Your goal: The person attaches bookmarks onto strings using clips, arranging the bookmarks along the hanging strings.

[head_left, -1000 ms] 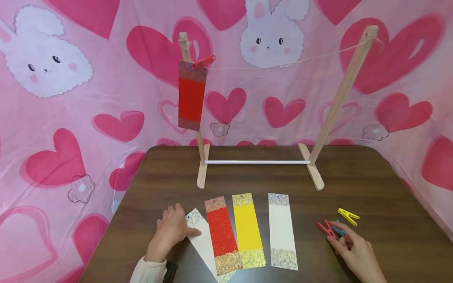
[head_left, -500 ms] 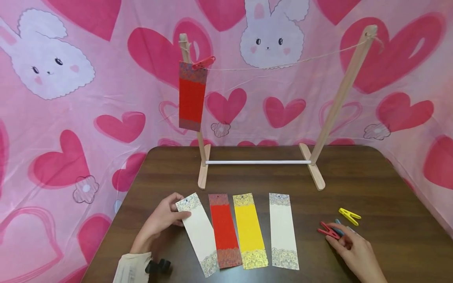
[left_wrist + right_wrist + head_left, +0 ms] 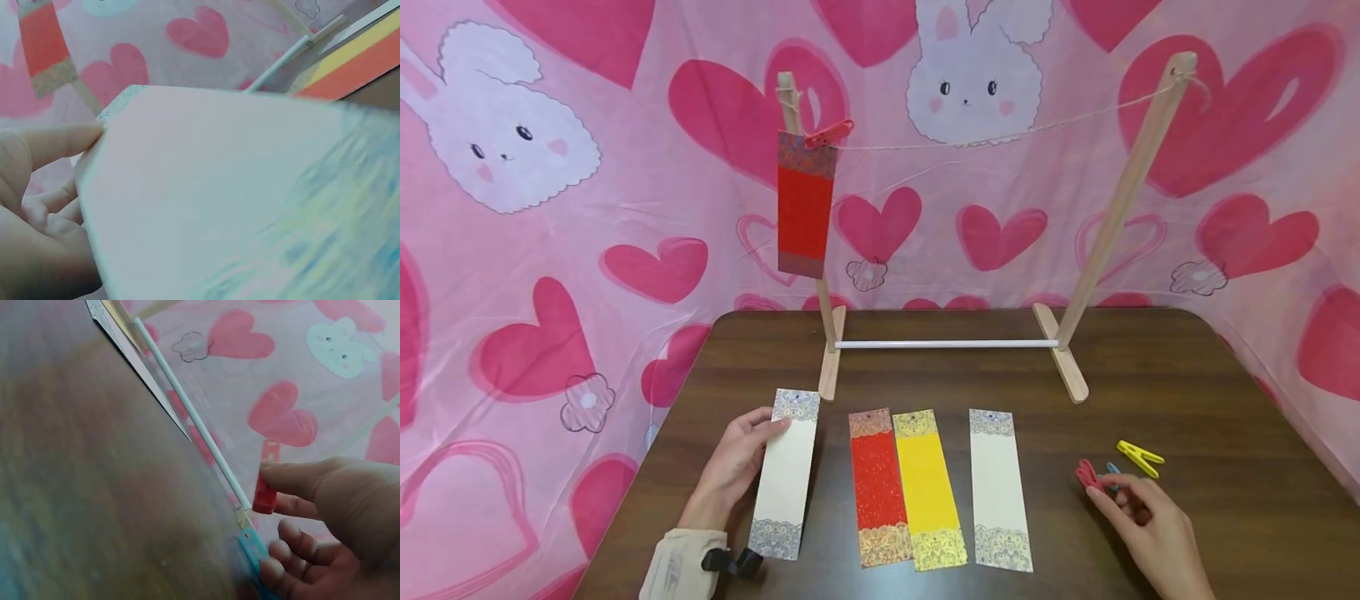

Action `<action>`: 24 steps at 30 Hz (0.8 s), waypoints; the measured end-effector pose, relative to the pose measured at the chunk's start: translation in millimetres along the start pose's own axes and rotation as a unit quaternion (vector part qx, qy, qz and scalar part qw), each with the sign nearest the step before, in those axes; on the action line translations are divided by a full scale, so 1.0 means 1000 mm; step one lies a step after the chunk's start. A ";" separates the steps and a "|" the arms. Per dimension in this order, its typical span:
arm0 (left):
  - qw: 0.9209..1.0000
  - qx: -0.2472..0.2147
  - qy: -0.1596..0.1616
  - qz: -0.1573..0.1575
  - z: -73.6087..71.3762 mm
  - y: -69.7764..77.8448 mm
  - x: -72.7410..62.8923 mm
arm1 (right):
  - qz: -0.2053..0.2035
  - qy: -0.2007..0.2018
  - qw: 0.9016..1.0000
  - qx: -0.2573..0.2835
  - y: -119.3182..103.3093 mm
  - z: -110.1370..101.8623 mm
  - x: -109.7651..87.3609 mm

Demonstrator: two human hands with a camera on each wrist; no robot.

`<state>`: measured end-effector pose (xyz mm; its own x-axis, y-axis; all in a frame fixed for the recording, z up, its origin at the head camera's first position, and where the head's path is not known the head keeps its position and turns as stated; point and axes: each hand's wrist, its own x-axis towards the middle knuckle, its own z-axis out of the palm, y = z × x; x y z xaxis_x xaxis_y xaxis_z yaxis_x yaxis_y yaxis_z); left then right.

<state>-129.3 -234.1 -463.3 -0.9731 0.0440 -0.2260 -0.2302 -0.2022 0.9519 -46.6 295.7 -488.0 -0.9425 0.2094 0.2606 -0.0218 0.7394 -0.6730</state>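
Observation:
A white paper strip with lacy patterned ends (image 3: pixel 786 475) is pinched along its left edge by my left hand (image 3: pixel 730 462), thumb on the front, and leans up off the table. In the left wrist view this strip (image 3: pixel 206 175) fills most of the picture. My right hand (image 3: pixel 1157 525) pinches a red clothespin (image 3: pixel 1086 474) between thumb and index finger; the right wrist view shows the red clothespin (image 3: pixel 267 481) upright. Right by the curled lower fingers is a blue clothespin (image 3: pixel 253 550), mostly hidden in the head view. A yellow clothespin (image 3: pixel 1140 458) lies just beyond.
Red (image 3: pixel 880 483), yellow (image 3: pixel 928 487) and white (image 3: pixel 1000 487) strips lie on the brown table (image 3: pixel 940 375). Behind them stands a wooden rack (image 3: pixel 1112 217) with a string (image 3: pixel 1000 140). A red strip (image 3: pixel 805 208) hangs at its left, under a red clothespin (image 3: pixel 829 134).
My left hand has picked up the white strip from beneath the red one and turned it nearly upright. My right hand has lifted the red clothespin and turned it.

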 end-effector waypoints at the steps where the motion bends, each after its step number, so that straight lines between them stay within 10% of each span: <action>1: 1.000 -0.009 -0.001 0.003 0.000 -0.002 0.000 | 0.007 0.000 1.000 0.013 -0.001 0.000 -0.001; 8: 0.997 -0.044 -0.026 0.054 -0.003 -0.004 0.000 | 0.000 -0.032 0.987 0.155 -0.005 -0.001 -0.002; 24: 0.989 0.048 -0.010 0.140 0.022 0.036 -0.012 | -0.114 -0.021 0.986 0.117 -0.035 -0.027 0.012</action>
<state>-125.9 -220.3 -421.3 -0.9984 0.0181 0.0527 0.0503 -0.1151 0.9921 -47.9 289.1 -442.7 -0.9174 0.0246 0.3972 -0.3059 0.5948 -0.7434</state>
